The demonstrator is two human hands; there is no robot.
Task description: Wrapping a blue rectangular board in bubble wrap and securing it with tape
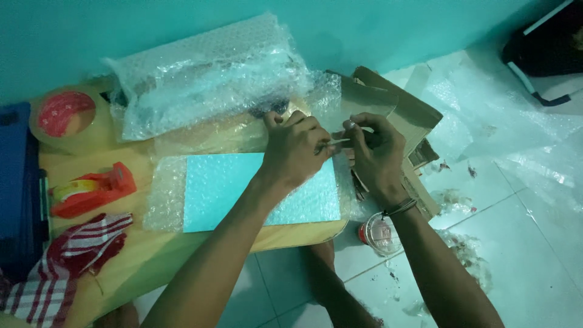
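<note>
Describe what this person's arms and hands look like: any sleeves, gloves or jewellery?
Both forearms are bare, with no sleeves in view and no gloves. The left hand wears nothing visible. The right hand has a pale ring on one finger and thin dark cord bracelets around its wrist.

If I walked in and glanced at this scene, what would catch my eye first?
Probably the two bare hands meeting in the middle: the left hand and right hand pinch a small thin object between them, too small to identify. Just below them a pale blue flat panel lies in bubble wrap on the wooden table. At the table's left edge sit a red tape dispenser and a big tape roll.
</note>
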